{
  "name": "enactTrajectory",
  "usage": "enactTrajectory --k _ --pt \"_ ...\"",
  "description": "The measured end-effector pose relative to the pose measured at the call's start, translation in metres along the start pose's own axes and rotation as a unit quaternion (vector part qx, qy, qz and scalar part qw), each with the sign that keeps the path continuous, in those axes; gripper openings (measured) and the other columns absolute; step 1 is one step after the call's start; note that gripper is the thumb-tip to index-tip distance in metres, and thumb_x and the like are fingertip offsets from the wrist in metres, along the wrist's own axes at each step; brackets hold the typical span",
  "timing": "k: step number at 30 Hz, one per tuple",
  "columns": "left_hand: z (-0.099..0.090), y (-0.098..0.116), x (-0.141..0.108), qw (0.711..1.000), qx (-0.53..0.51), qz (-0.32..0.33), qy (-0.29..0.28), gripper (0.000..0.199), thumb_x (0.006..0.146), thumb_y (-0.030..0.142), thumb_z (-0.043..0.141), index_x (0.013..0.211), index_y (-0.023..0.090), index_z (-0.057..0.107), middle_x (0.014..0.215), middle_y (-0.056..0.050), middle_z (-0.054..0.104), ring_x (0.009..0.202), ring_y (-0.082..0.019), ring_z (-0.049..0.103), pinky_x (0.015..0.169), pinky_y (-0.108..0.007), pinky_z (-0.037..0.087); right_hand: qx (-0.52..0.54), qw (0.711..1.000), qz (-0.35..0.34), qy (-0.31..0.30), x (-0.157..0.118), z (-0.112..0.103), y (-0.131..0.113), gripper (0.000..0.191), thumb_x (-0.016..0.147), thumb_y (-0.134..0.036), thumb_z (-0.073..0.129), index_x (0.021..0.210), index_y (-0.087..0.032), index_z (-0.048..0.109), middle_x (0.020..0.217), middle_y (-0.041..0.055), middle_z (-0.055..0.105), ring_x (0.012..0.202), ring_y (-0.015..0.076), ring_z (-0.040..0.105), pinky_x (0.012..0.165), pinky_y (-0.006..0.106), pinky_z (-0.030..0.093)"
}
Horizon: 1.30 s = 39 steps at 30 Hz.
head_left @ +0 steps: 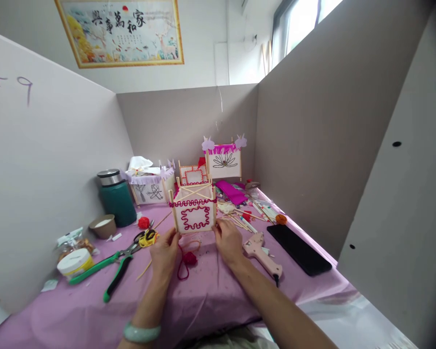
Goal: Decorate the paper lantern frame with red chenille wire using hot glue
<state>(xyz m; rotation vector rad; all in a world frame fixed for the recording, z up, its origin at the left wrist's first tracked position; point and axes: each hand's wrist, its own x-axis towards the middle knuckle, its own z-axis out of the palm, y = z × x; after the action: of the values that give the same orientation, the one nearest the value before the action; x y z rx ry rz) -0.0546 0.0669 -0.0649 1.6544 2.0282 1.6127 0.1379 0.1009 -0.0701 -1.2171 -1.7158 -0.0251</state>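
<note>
A small lantern frame (195,218) of wooden sticks and white panels stands in front of me, tilted slightly. Dark red yarn runs in wavy loops along its top edge and round its front panel; sticks cross over its top. My left hand (166,249) pinches the lower left corner, thumb and fingers closed on it. The lower right corner is between the fingertips of my right hand (228,238). Just below the frame lies a ball of dark red yarn (190,259), its loose strand curling on the purple cloth (210,286).
Green-handled pliers (112,271), scissors (140,240), a tub (75,263) and a teal bottle (116,198) lie or stand left. A pink glue gun (263,254) and black phone (298,248) are right. Decorated lanterns (223,164) stand behind, near grey partitions (189,116).
</note>
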Motion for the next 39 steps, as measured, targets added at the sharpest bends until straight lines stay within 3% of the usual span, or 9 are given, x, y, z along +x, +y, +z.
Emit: enactTrajectory --k 6,11,16,24,30,37,39 --pt "0.004 -0.007 0.002 0.999 -0.033 0.002 -0.008 0.033 0.079 0.029 0.059 0.110 0.024 0.070 0.097 -0.002 0.076 0.090 -0.019 0.070 0.079 -0.027 0.052 0.005 1.000 0.008 0.004 -0.001 0.001 0.001 0.014 0.087 -0.016 0.055 0.095 -0.016 0.066 0.095 0.0087 0.071 0.090 0.0226 0.062 0.081 0.031 0.045" --pt "0.006 -0.012 0.002 0.998 -0.056 -0.014 -0.019 0.042 0.084 0.034 0.053 0.123 0.021 0.062 0.084 -0.002 0.076 0.074 -0.016 0.072 0.072 -0.026 0.054 0.010 1.000 0.012 0.009 -0.001 0.002 0.002 0.016 0.088 -0.018 0.053 0.099 -0.016 0.066 0.099 0.0103 0.070 0.094 0.0225 0.062 0.085 0.032 0.045" --pt "0.004 -0.006 0.000 0.999 -0.025 -0.021 -0.027 0.041 0.084 0.031 0.054 0.123 0.022 0.062 0.080 -0.001 0.076 0.069 -0.015 0.071 0.069 -0.025 0.053 0.005 1.000 0.016 0.007 0.000 0.002 0.002 0.016 0.088 -0.018 0.052 0.097 -0.015 0.066 0.097 0.0103 0.070 0.093 0.0232 0.062 0.084 0.033 0.045" --pt "-0.001 -0.002 0.000 0.995 0.081 -0.018 -0.051 0.044 0.085 0.016 0.046 0.125 0.024 0.062 0.090 -0.006 0.074 0.083 -0.022 0.068 0.077 -0.035 0.049 -0.009 1.000 0.018 -0.010 -0.001 0.003 0.001 0.015 0.088 -0.018 0.051 0.094 -0.016 0.065 0.095 0.0092 0.069 0.092 0.0230 0.060 0.083 0.032 0.043" --pt "0.001 -0.004 0.001 0.991 0.111 -0.008 -0.075 0.052 0.076 0.007 0.051 0.124 0.023 0.063 0.111 -0.011 0.070 0.100 -0.026 0.065 0.087 -0.036 0.047 -0.022 0.999 0.022 -0.035 -0.001 0.007 0.003 0.013 0.087 -0.017 0.052 0.091 -0.018 0.065 0.094 0.0084 0.069 0.091 0.0226 0.060 0.081 0.031 0.042" --pt "0.001 -0.005 0.007 0.992 0.065 -0.036 -0.104 0.049 0.085 0.026 0.049 0.133 0.019 0.054 0.076 -0.004 0.074 0.072 -0.019 0.067 0.071 -0.029 0.049 -0.014 0.999 0.030 -0.041 -0.003 0.003 -0.006 0.010 0.087 -0.019 0.056 0.089 -0.017 0.066 0.090 0.0075 0.069 0.088 0.0217 0.061 0.077 0.029 0.042" --pt "-0.004 -0.001 0.013 0.993 0.040 -0.040 -0.108 0.051 0.084 0.030 0.052 0.133 0.019 0.054 0.075 -0.003 0.073 0.063 -0.016 0.066 0.066 -0.027 0.050 -0.005 0.999 0.027 -0.042 0.000 0.001 -0.010 0.009 0.087 -0.021 0.057 0.085 -0.019 0.065 0.085 0.0049 0.069 0.083 0.0195 0.062 0.073 0.027 0.042"
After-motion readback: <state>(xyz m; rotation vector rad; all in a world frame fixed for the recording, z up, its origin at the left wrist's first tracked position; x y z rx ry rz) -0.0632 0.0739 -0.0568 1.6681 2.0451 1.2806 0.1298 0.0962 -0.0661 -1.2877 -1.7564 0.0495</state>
